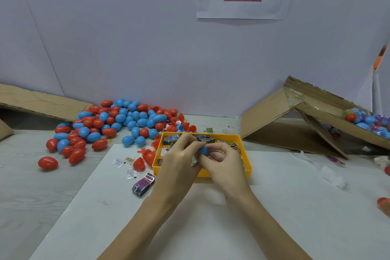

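Reaching forward over the white mat (200, 228), both forearms converge above the yellow tray (157, 162). We see the left hand (181, 154) and the right hand (223, 158) meet with fingers curled, together pinching a small blue egg shell (203, 150) at their fingertips, just over the tray's near half. A printed wrapper (193, 159) shows under the left fingers, its text too small for us to read. On the wall sheet (244, 9) we read "套膜" above a red bar.
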`<state>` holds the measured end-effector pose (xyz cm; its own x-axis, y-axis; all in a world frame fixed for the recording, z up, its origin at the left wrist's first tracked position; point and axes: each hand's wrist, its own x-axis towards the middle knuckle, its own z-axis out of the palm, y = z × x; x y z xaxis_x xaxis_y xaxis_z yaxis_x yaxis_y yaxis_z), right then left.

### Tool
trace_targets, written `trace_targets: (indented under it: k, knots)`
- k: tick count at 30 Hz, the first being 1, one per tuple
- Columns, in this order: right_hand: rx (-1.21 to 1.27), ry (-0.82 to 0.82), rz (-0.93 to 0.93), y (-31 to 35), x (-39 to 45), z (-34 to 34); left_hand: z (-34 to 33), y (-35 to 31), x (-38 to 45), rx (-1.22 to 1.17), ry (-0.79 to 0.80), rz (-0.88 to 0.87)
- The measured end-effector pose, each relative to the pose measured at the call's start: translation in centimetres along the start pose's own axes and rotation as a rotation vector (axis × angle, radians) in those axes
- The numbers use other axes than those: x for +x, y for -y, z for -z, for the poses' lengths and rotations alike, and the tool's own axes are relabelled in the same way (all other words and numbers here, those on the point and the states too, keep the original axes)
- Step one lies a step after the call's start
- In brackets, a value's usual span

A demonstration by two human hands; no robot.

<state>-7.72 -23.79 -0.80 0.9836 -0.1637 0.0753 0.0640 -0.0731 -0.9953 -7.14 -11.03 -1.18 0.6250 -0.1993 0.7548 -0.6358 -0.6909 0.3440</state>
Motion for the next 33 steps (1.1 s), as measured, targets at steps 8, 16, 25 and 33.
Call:
trace_targets:
  k: [8, 16, 25, 33]
  knots:
    - [0.527, 0.063, -0.092, 5.1, 3.7, 5.0, 1.7, 1.5, 0.3, -0.041, 0.049, 0.034]
    - [1.0, -0.121, -0.043, 7.9, 8.6, 11.7, 2.5, 4.3, 0.4, 0.106, 0.013, 0.128]
    - [0.739, 0.18, -0.258, 0.1, 4.7, 3.4, 4.9, 10.1, 0.2, 0.298, -0.143, 0.358]
    - [0.81, 0.186, -0.292, -0.7, 5.0, 3.6, 9.0, 16.8, -3.3, 0.746, -0.014, 0.925]
